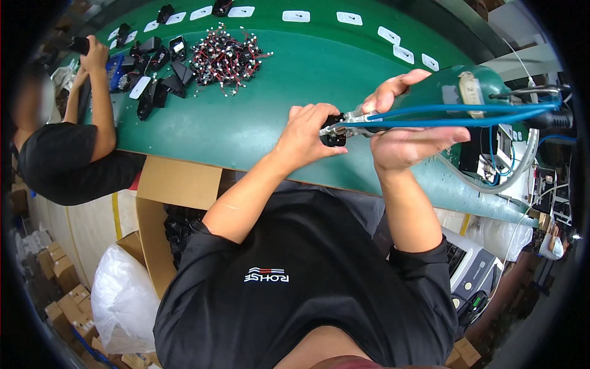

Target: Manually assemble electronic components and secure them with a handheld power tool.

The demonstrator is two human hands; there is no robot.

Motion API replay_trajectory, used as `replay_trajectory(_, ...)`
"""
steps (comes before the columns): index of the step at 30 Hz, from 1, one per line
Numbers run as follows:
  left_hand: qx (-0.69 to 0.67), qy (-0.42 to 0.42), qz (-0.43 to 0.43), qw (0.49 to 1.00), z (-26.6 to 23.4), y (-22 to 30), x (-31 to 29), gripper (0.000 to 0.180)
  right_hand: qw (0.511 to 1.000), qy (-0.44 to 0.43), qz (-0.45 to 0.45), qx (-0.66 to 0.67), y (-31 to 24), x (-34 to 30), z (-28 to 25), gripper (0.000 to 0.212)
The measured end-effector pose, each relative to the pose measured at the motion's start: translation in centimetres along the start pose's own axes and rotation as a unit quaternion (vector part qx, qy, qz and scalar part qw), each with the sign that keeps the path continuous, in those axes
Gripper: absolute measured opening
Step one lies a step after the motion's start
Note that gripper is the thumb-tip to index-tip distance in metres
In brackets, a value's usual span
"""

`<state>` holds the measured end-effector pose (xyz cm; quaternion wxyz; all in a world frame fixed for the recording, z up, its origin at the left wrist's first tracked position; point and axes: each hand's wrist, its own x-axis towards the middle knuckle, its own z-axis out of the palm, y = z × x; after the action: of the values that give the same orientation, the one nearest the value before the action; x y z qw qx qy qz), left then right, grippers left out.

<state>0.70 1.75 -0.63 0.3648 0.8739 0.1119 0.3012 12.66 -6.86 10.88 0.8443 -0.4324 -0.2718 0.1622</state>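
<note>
My left hand (300,136) is closed round a small black plastic part (334,140), thumb below it and fingers above. The metal tip of a green-bodied power screwdriver (437,83) meets this part. My right hand (402,149) wraps the front of the tool, with fingers on its far side and the thumb stretched along its near side. Two blue air hoses (424,122) run along the tool to the right. What lies inside the black part is hidden by my fingers and the tip.
On the green table (276,80) lies a heap of red-and-black wired parts (226,58), beside several black housings (158,86). White labelled cards (296,16) line the far side. A co-worker (64,154) sits at left, hands raised. Below stand a cardboard box (178,184) and a grey machine (473,270).
</note>
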Motion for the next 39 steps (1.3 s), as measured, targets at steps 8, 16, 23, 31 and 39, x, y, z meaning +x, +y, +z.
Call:
replay_trajectory(8, 0.043, -0.035, 0.003, 0.998, -1.6, 0.2, 0.7, 0.092, 0.975, -0.183, -0.058, 0.108, -6.9, 5.1, -1.4, 0.109)
replay_trajectory(16, 0.357, -0.058, -0.092, 0.928, -12.8, -10.3, 18.0, 0.073, 0.991, -0.106, -0.072, -0.034, -13.3, 3.3, -3.8, 0.096)
replay_trajectory(23, 0.489, -0.159, -0.123, 0.849, -13.8, -15.6, 21.7, 0.087, 0.989, -0.006, -0.084, -0.122, -9.1, 1.3, -7.8, 0.098)
replay_trajectory(31, 0.37, 0.143, -0.066, 0.916, -26.6, -9.9, 4.4, 0.029, 0.715, 0.184, -0.474, -0.48, -11.4, 3.9, -4.4, 0.073)
replay_trajectory(39, 0.339, 0.255, -0.194, 0.885, -22.9, -10.0, -8.1, 0.068, 0.779, -0.366, -0.284, -0.424, 10.1, -0.6, 5.7, 0.03)
